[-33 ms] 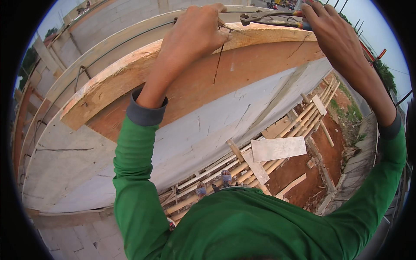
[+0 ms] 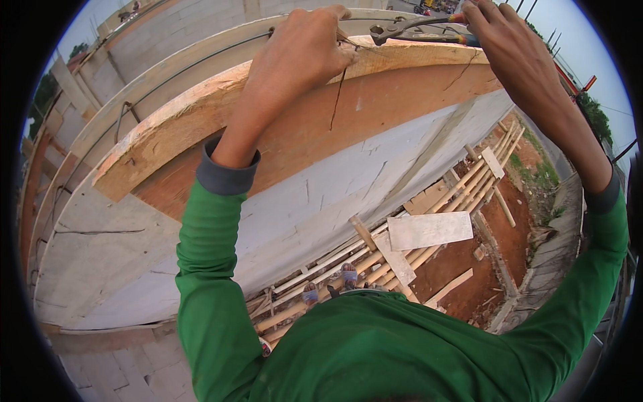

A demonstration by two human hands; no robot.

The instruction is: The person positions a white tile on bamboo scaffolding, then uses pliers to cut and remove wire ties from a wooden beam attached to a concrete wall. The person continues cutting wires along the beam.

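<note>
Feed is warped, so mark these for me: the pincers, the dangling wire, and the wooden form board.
pincers (image 2: 402, 28), head view, on the metal jaws.
wire (image 2: 337, 100), head view, midway down the hanging strand.
wooden form board (image 2: 201, 124), head view, on its pale top edge.

Soft, even daylight is spilling down from a pale sky (image 2: 576, 40), casting barely any shadows; focus is holding sharp at centre, while fisheye bending is curving edges into a black rim.
</note>
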